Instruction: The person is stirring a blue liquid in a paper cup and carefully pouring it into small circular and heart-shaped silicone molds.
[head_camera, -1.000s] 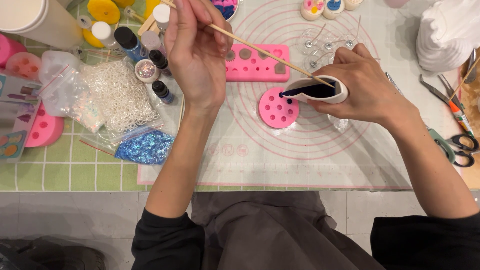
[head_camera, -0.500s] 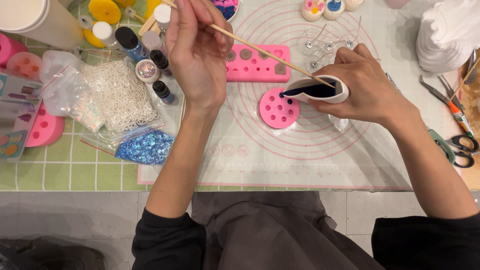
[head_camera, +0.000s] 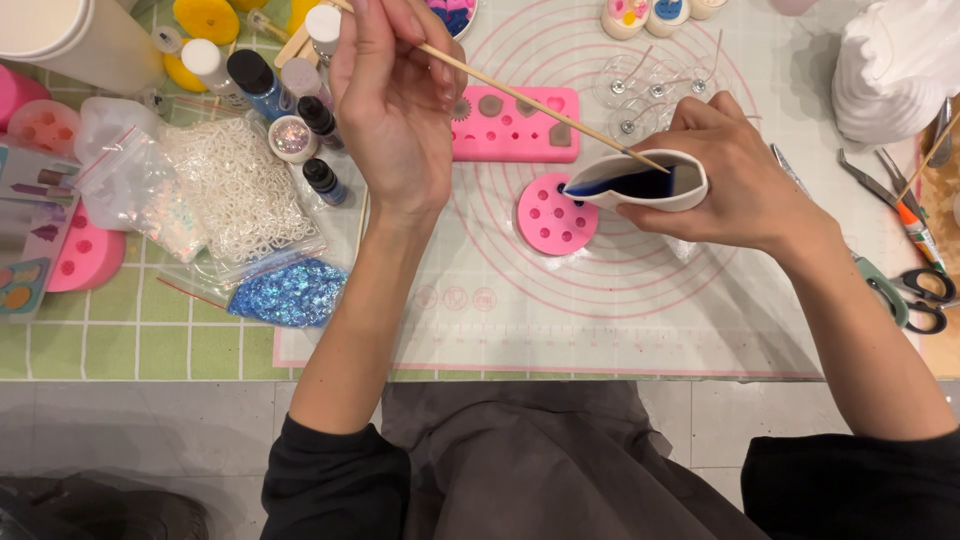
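Cup, white and soft-walled, squeezed to a pouring spout and tilted toward the round pink mould; dark blue liquid inside, spout just above the mould's right edge. Right hand wrapped around the cup from the right, fingers curled over its far wall and pressed against it. Left hand raised above the table, fingers pinching a thin wooden stick near its upper end; stick slanting down to the right, tip dipped at the cup's rim. Round mould resting on a pale silicone mat printed with pink concentric rings, several cavities visible, one already dark. Rectangular pink mould just behind it on the same mat. Left of the mat: small dye bottles, a bag of white pieces, a bag of blue glitter flakes. At the right edge: scissors and a white folded stack.
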